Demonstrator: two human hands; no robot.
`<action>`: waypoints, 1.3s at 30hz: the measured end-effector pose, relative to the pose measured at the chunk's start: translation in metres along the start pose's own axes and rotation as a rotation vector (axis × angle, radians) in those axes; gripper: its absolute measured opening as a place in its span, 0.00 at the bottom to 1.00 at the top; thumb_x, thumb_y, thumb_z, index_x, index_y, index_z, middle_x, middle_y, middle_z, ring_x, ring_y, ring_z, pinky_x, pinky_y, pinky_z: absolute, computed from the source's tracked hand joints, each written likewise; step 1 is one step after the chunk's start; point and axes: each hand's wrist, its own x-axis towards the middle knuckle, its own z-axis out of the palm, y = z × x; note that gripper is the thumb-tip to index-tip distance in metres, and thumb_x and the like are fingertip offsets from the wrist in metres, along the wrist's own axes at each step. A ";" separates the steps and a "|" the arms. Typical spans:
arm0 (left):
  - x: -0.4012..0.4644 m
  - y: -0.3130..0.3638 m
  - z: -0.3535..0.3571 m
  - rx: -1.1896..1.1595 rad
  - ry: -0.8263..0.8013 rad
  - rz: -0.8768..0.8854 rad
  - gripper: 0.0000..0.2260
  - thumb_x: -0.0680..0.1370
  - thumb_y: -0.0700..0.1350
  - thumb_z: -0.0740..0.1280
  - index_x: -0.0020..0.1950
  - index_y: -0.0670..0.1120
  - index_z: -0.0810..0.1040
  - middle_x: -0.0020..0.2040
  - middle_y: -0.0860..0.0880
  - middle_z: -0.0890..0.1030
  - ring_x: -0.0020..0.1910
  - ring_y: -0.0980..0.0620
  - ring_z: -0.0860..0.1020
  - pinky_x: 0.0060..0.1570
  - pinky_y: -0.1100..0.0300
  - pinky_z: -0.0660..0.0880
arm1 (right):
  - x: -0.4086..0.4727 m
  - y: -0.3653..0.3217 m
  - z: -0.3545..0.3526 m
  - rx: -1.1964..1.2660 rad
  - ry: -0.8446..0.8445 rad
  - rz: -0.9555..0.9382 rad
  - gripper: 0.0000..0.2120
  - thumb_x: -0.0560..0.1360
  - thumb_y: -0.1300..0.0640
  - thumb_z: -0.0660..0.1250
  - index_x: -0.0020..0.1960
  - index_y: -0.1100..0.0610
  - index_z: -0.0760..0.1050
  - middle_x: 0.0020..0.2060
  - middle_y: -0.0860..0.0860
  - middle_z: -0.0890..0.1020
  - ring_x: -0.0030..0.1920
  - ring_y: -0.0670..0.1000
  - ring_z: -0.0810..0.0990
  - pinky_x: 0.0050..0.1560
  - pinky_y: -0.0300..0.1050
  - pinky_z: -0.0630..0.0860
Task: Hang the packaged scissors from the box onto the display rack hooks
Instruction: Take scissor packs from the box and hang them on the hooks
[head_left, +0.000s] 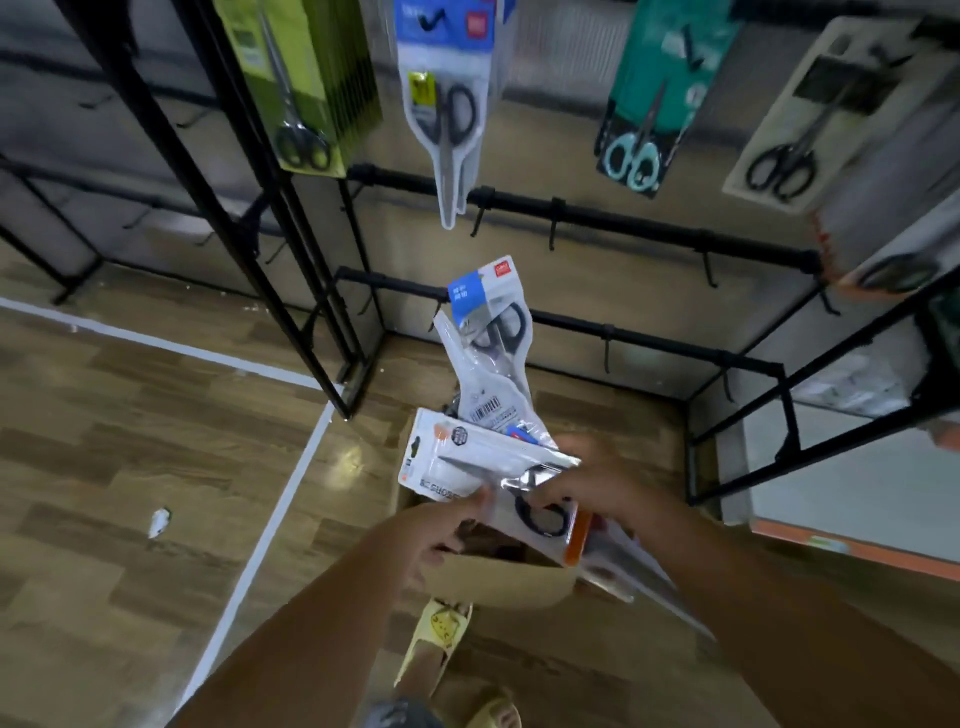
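A brown cardboard box (498, 584) stands on the floor below me, holding packaged scissors. My left hand (441, 535) and my right hand (587, 483) both grip a white-and-orange scissors pack (483, 467) held flat over the box. Behind it, blue-and-white scissors packs (491, 343) stick upright out of the box. On the black display rack (613, 221), a matching blue pack (447, 104) hangs from an upper hook. Several bare hooks (555, 223) line the lower bars.
Green packs (306, 83) hang at the upper left, a teal pack (649, 114) and a beige pack (810, 130) at the upper right. Black rack uprights (291, 249) stand to the left. My yellow slippers (436, 644) are just in front of the box. A white floor line (280, 514) runs left.
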 end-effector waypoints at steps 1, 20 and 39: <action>-0.017 0.002 0.000 -0.045 -0.018 0.067 0.45 0.62 0.74 0.63 0.70 0.47 0.68 0.69 0.46 0.71 0.69 0.43 0.67 0.68 0.44 0.62 | -0.011 -0.011 -0.005 -0.007 0.020 -0.030 0.11 0.58 0.65 0.77 0.37 0.57 0.79 0.33 0.48 0.79 0.35 0.46 0.76 0.37 0.40 0.70; -0.223 0.093 -0.043 -0.993 0.042 1.146 0.28 0.66 0.35 0.73 0.66 0.38 0.72 0.59 0.36 0.78 0.57 0.36 0.77 0.57 0.42 0.75 | -0.116 -0.181 -0.026 0.580 0.112 -0.503 0.16 0.64 0.67 0.75 0.47 0.51 0.80 0.44 0.51 0.85 0.46 0.51 0.84 0.46 0.46 0.80; -0.257 0.180 -0.168 -0.814 -0.094 1.341 0.22 0.67 0.33 0.71 0.60 0.40 0.76 0.45 0.47 0.85 0.41 0.48 0.84 0.33 0.59 0.79 | -0.047 -0.295 -0.014 0.709 0.209 -0.580 0.27 0.66 0.67 0.74 0.63 0.58 0.72 0.55 0.57 0.82 0.56 0.59 0.80 0.62 0.59 0.73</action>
